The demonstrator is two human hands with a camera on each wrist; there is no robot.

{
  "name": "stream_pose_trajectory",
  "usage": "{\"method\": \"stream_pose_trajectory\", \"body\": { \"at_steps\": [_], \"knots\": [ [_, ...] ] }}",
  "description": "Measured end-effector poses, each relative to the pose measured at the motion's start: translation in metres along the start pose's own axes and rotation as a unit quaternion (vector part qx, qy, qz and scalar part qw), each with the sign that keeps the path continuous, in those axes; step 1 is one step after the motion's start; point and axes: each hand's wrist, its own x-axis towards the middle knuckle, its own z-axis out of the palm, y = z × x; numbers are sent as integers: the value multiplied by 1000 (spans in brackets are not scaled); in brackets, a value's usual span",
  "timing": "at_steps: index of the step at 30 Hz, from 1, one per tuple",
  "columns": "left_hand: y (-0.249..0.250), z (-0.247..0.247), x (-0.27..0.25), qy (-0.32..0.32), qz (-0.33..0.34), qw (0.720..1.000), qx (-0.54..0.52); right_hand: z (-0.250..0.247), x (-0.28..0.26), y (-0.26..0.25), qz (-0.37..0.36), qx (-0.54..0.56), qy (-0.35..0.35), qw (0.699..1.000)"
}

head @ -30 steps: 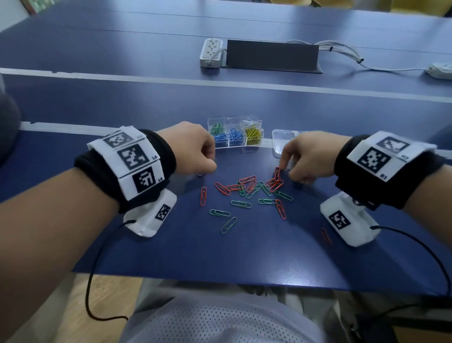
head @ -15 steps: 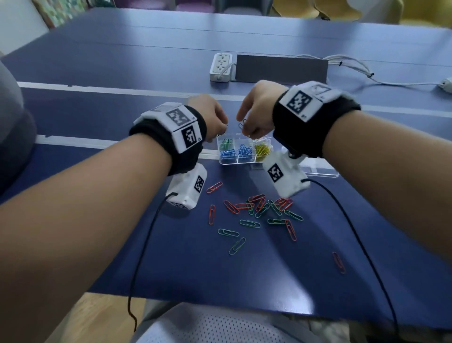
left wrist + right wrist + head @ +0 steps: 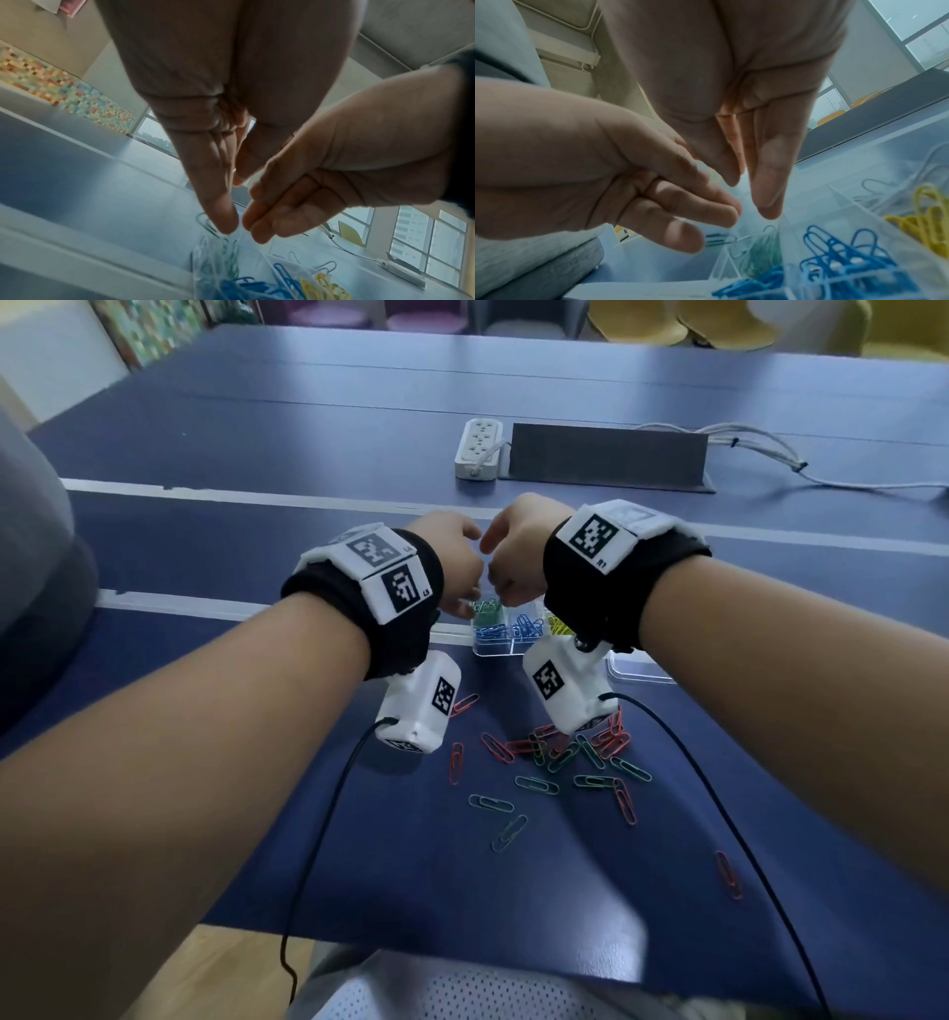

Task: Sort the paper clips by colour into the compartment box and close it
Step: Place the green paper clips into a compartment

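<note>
head: both hands met over the clear compartment box (image 3: 495,645), loose red and green paper clips (image 3: 565,757) lay nearer on the blue table (image 3: 257,454) | left wrist: left hand (image 3: 218,142) fingers straight, nothing gripped | right wrist: right hand (image 3: 744,121) same, over green clips (image 3: 762,257)

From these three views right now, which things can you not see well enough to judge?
- Head view: wrist bands cover the fingertips of the left hand and right hand, so a held clip cannot be confirmed.
- Wrist views: blur hides whether the left hand's fingers pinch a clip; the right hand's fingers look straight, with nothing held.
- Compartment box: hands and right wrist camera hide its right side; compartments cannot be counted.
- Lid: mostly hidden behind the right forearm.
</note>
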Motion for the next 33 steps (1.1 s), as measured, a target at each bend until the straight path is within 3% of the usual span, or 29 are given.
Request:
{"method": "stream_pose_trajectory", "body": {
  "at_steps": [4,9,11,14,18,20,24,27,33],
  "knots": [
    [-2,0,-6,-14,-15,997,-69,-4,-8,6,-8,8,-4,1000],
    [-11,-4,-3,18,43,999,-2,-7,-23,18,8,33,-5,999],
    [-16,-8,-2,40,52,994,90,-7,-29,22,7,34,1,999],
    [-25,-13,0,72,62,955,281,-8,-38,24,-4,8,11,1000],
    [-32,-8,6,78,63,916,388,-10,-52,26,-35,-63,16,997],
    [-31,-5,10,85,62,901,421,-10,-62,28,-61,-118,-13,991],
    [-26,-1,14,91,59,890,442,-3,-90,38,-113,-209,-99,966],
    [-27,-2,17,87,48,888,449,2,-106,50,-124,-243,-116,955],
    [-30,-6,19,87,26,893,441,18,-112,60,-91,-228,-121,962]
  ]
}}
